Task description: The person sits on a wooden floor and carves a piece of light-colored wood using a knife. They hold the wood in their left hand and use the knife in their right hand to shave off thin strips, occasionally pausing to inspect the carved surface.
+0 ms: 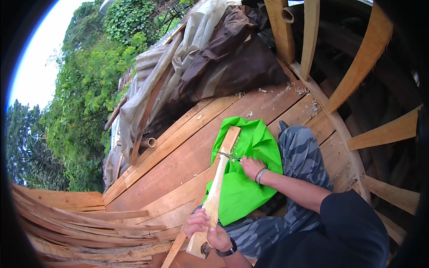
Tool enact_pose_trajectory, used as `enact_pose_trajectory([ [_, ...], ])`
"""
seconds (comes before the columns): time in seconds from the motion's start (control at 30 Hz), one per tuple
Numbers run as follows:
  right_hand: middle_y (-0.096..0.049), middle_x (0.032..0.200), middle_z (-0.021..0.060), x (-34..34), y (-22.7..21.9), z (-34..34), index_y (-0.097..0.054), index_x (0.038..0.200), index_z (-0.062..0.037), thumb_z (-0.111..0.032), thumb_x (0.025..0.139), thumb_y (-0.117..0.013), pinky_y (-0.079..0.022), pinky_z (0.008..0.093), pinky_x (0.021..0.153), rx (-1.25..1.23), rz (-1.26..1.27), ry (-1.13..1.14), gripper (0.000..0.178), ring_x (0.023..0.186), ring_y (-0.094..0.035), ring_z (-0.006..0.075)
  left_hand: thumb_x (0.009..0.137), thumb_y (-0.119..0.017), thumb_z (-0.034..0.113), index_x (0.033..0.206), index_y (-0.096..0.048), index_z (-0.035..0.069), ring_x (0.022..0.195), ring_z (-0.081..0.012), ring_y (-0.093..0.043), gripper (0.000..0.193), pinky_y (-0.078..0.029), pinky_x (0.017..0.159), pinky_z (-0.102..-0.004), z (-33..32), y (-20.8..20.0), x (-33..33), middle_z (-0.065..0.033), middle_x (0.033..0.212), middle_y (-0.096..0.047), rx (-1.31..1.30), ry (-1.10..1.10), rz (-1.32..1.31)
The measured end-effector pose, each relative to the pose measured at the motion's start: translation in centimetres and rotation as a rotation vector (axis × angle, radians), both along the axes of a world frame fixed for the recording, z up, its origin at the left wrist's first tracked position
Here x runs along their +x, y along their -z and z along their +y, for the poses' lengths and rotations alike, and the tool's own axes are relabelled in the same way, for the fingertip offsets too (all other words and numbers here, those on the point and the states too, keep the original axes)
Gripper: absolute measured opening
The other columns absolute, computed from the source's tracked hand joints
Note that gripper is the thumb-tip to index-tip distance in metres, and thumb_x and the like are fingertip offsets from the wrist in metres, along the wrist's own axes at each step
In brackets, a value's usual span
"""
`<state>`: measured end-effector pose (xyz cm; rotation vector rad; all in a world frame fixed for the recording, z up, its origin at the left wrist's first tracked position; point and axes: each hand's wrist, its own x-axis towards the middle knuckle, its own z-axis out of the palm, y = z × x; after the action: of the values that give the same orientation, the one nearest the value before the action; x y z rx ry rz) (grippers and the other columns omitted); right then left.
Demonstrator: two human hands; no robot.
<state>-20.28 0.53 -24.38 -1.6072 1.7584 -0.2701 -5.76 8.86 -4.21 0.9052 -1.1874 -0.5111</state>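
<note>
A pale carved wooden billet [215, 190], running from 6 o'clock up to the centre of the view, is held over a bright green cloth [252, 194] by two bare hands. Its broad lower end is clamped in the grip of the left hand [208, 230]; by the right hand [253, 169], its grip closed around the handle, a knife [229, 155] is laid across the narrow neck, blade pointed toward 9 o'clock. Camouflage trousers [304, 149] are worn by the seated person. Wood shavings [314, 106] are strewn on the plank floor [178, 167]. Thin wooden strips [96, 230] are piled at 8 o'clock, brown tarpaulin [250, 69] is draped at 1 o'clock, and green trees [87, 82] are seen at 10 o'clock.
</note>
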Motion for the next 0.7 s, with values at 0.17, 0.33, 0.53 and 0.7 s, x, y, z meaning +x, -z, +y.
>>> enact_pose_trajectory([
  [0.17,-0.064,0.092,0.0286,-0.4,0.1,-0.8,-0.054,0.103,0.0007,-0.038,0.100,-0.036,-0.050,0.0520,0.079,0.116,-0.066,0.030,0.042,0.089,-0.063,0.0433,0.060,-0.046,0.013,0.080,-0.032,0.009,0.068,-0.0185,-0.037,0.025,-0.041,0.080,-0.0402,-0.2,-0.5,-0.3,-0.0059,0.070,-0.034,0.000,0.036,0.017],
  [0.33,-0.064,0.091,0.0267,-0.9,0.7,-1.6,-0.061,0.099,0.0011,-0.036,0.100,-0.036,-0.051,0.0509,0.077,0.119,-0.124,0.016,0.044,0.085,-0.064,0.0425,0.059,-0.046,0.012,0.077,-0.032,0.009,0.066,-0.0183,-0.037,0.023,-0.042,0.078,-0.0402,-0.4,-0.6,-0.6,-0.0064,0.069,-0.035,0.008,0.053,0.022],
  [0.53,-0.064,0.078,0.0236,1.7,-4.7,1.1,-0.050,0.103,-0.0008,-0.033,0.099,-0.038,-0.052,0.0505,0.069,-0.103,-0.152,-0.071,0.035,0.075,-0.064,0.0435,0.057,-0.046,0.013,0.075,-0.032,0.009,0.065,-0.0183,-0.036,0.024,-0.043,0.077,-0.0401,0.0,-0.2,-1.1,-0.0065,0.068,-0.035,-0.017,0.034,-0.001],
  [0.7,-0.064,0.074,0.0230,0.7,-5.0,-0.1,-0.046,0.100,-0.0008,-0.033,0.099,-0.039,-0.052,0.0508,0.064,-0.158,-0.060,-0.114,0.033,0.070,-0.064,0.0424,0.056,-0.046,0.012,0.076,-0.032,0.008,0.065,-0.0183,-0.036,0.024,-0.043,0.077,-0.0402,-0.3,-0.2,-0.7,-0.0068,0.068,-0.035,-0.036,0.041,0.005],
])
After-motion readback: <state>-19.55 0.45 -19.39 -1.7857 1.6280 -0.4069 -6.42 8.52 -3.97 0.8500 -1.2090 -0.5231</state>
